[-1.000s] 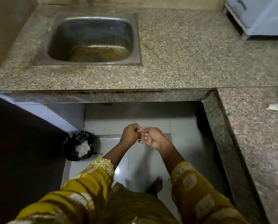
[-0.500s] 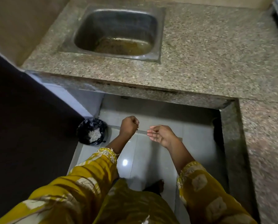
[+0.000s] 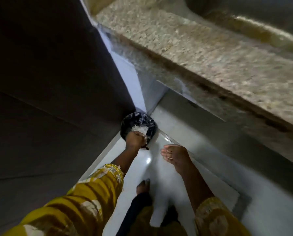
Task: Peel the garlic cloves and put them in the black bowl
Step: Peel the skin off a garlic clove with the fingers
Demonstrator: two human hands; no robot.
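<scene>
The left hand hangs over the mouth of a small round waste bin lined with a black bag. Its grip is drawn together, fingers curled in a fist, and I cannot tell whether anything is held inside. What shows of the garlic is a heap of papery white peelings lying in the bin just beyond the knuckles. The right hand is apart from it, near the bin, over the pale tiled floor. Its grip is apart, fingers straight and empty. The bin stands in the floor corner below the speckled granite counter, which is blurred. 1 bare foot stands on the tiles between the 2 yellow patterned sleeves.
</scene>
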